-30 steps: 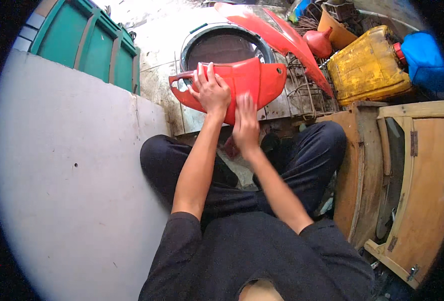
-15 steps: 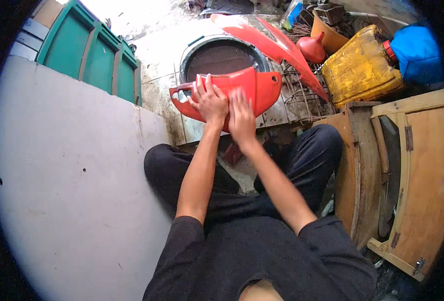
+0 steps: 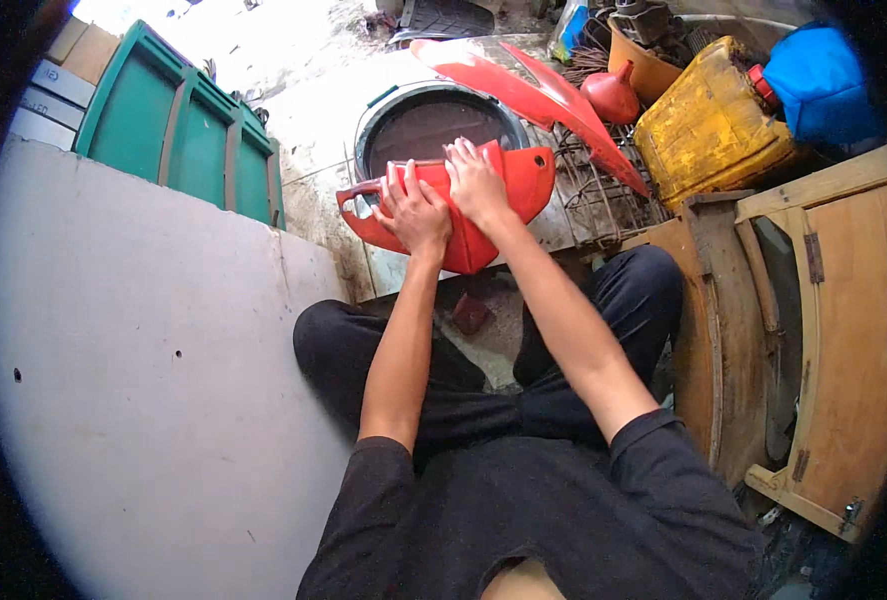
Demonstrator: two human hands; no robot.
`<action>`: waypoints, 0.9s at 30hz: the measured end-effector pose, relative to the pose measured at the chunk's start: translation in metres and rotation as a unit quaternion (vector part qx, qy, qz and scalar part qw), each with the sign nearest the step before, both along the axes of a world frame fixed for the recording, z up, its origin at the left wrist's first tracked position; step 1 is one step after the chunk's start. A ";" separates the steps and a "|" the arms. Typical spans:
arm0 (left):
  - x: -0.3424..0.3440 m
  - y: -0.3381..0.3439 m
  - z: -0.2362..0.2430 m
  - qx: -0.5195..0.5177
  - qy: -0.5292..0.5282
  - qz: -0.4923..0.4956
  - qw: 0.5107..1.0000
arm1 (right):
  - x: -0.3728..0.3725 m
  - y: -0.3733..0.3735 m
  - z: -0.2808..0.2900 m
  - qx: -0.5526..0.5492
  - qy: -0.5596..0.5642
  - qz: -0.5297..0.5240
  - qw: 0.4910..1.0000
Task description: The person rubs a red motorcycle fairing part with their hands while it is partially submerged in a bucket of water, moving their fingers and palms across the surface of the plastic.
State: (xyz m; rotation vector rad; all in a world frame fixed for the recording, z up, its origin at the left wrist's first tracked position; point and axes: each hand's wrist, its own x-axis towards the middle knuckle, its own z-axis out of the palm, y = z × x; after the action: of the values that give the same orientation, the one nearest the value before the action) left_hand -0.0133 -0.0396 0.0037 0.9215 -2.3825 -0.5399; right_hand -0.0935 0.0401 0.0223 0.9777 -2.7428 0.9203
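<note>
The red panel (image 3: 526,190) lies at upper centre, overlapping the near rim of the basin (image 3: 368,140). The left hand (image 3: 415,212) lies unclenched, fingers spread on it, probably bracing it; the right hand (image 3: 476,185) reaches its upper edge, and whether it grips anything cannot be told. The panel's lower tip overhangs the tiled ledge (image 3: 318,150); the wall (image 3: 163,350) at left and wire rack (image 3: 608,195) at right limit sideways room.
</note>
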 end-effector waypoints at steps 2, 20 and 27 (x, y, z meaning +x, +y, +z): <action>0.007 -0.008 -0.002 -0.005 -0.012 0.011 1.000 | 0.044 0.005 -0.007 -0.067 0.022 -0.011 0.997; 0.002 -0.008 -0.002 -0.006 0.008 0.006 1.000 | 0.021 0.004 -0.016 -0.040 0.169 0.065 0.983; 0.007 -0.005 -0.001 0.000 0.004 0.004 1.000 | 0.000 0.021 -0.009 -0.004 0.040 -0.024 0.999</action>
State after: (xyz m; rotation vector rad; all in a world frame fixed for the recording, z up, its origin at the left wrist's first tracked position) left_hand -0.0058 -0.0449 0.0028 0.9255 -2.3710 -0.5401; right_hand -0.0933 0.0614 0.0130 0.9234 -2.6812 0.8643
